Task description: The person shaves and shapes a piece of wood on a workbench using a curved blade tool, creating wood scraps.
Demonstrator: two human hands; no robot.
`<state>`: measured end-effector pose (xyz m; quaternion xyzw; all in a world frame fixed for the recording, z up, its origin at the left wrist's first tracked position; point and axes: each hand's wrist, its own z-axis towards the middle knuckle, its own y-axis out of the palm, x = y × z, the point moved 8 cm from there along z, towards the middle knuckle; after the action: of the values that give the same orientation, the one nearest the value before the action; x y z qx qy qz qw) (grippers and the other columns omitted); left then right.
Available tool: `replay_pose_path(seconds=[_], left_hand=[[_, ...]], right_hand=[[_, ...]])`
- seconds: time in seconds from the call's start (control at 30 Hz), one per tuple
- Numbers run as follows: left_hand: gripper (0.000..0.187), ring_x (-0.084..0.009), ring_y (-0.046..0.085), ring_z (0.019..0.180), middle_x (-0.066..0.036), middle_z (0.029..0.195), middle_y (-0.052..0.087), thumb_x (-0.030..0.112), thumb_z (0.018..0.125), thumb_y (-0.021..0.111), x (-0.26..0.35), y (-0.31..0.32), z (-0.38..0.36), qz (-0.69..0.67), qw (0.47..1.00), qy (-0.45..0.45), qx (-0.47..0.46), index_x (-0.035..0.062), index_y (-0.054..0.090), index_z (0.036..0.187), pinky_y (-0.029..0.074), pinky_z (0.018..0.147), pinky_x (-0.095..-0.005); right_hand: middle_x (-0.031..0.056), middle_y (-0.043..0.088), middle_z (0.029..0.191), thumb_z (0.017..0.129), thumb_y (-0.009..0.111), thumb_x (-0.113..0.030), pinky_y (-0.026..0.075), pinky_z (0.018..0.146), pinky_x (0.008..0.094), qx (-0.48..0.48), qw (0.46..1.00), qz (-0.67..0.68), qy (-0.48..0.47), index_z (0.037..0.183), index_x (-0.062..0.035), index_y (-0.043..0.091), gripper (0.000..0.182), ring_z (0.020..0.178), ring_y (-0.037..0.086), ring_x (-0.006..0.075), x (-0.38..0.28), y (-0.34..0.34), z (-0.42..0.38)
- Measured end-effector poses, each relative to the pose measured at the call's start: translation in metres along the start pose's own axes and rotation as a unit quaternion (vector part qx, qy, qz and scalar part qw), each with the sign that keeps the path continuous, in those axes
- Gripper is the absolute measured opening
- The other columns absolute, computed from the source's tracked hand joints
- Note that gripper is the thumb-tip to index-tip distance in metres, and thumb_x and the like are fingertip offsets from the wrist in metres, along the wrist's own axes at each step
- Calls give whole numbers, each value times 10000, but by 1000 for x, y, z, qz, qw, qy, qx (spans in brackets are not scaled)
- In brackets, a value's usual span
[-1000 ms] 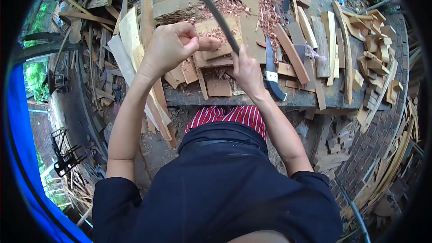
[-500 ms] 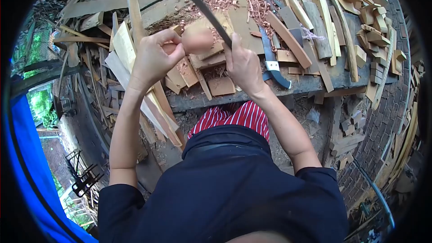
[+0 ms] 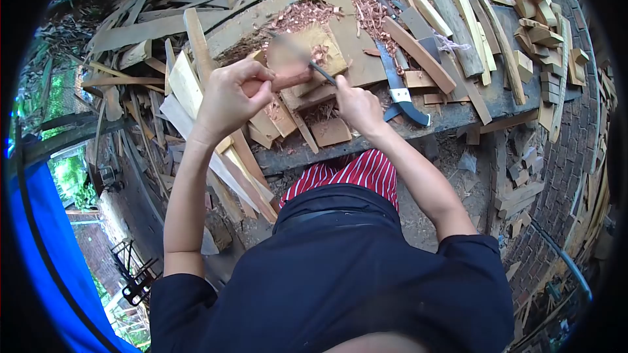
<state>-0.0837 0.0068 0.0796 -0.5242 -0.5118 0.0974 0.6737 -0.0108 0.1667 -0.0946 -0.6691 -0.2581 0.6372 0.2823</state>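
Observation:
A reddish wooden piece [image 3: 292,80] is pinched between the thumb and fingers of my left hand [image 3: 237,97]. My right hand [image 3: 358,106] is closed round the handle of a dark blade [image 3: 322,72], which points up and left over a light wooden block [image 3: 332,49]. The blade's far part passes into a blurred patch, so its contact with the piece cannot be made out. Reddish shavings lie on and behind the block. Right of my right hand rests a saw [image 3: 400,95] with a white and dark blue handle.
The workbench [image 3: 288,157] has its near edge just in front of my body. Long wooden strips [image 3: 418,52] lie at the right of it, beside stacked small blocks [image 3: 546,39]. Long offcuts [image 3: 190,82] lean at the left. A blue sheet [image 3: 52,242] hangs at the far left.
The blade has swung down from high above the bench to beside the wooden piece. My right hand has lowered slightly. The reddish piece in my left hand now shows more clearly.

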Motion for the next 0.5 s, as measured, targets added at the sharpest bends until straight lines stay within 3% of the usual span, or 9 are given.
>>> replay_pose_path(seconds=[0.07,0.2,0.27,0.33,0.37,0.4,0.43,0.5], left_hand=[[88,-193,675,806,-115,827,675,-5,766,600,8,2,1,25,999,15,-23,-42,627,840,518,766,-288],[81,-188,675,817,-108,835,673,1,774,600,5,3,2,5,999,21,-26,-53,621,831,516,770,-283],[83,-185,674,837,-102,838,676,5,780,597,-2,2,-3,-10,999,18,-26,-51,623,836,515,776,-283],[85,-182,673,857,-96,840,679,9,787,594,-7,2,-7,-20,999,23,-17,-50,625,841,513,782,-282],[89,-196,680,825,-105,826,683,18,776,599,-15,-1,-9,-48,999,6,23,-40,635,833,521,766,-295],[93,-210,688,793,-113,813,686,28,766,603,-22,-6,-11,-75,995,-10,65,-30,646,825,530,749,-307],[93,-210,688,793,-113,813,686,28,766,603,-23,-8,-12,-70,995,-3,68,-30,646,825,530,749,-307],[103,-196,686,836,-108,836,689,20,786,586,-42,-5,-22,-122,986,-91,68,-28,648,853,524,771,-296]], right_hand=[[246,624,679,958,462,-244,492,600,561,-65,997,-19,30,1084,-64,450,221,680,631,450,19,18,-1],[244,627,682,960,452,-245,496,601,560,-53,998,10,34,1064,-59,446,214,685,633,448,-18,-15,4],[244,631,692,959,451,-248,502,608,556,22,997,65,29,1081,-61,449,223,694,635,448,-36,-40,3],[242,630,688,956,455,-245,504,606,552,-24,998,15,47,1106,-65,451,234,690,636,446,-19,-13,-2],[240,629,684,954,458,-243,506,603,549,-66,995,-35,65,1130,-68,454,248,687,636,444,-4,10,-6],[233,627,670,950,459,-234,511,598,546,-39,996,-41,62,1169,-75,445,271,675,636,440,17,26,-9],[233,627,670,950,459,-234,511,598,546,-31,997,-41,58,1169,-75,445,271,675,636,440,16,22,-5],[263,624,701,933,498,-249,512,602,538,-58,997,-17,52,1245,-43,472,374,683,636,447,13,21,-6]])
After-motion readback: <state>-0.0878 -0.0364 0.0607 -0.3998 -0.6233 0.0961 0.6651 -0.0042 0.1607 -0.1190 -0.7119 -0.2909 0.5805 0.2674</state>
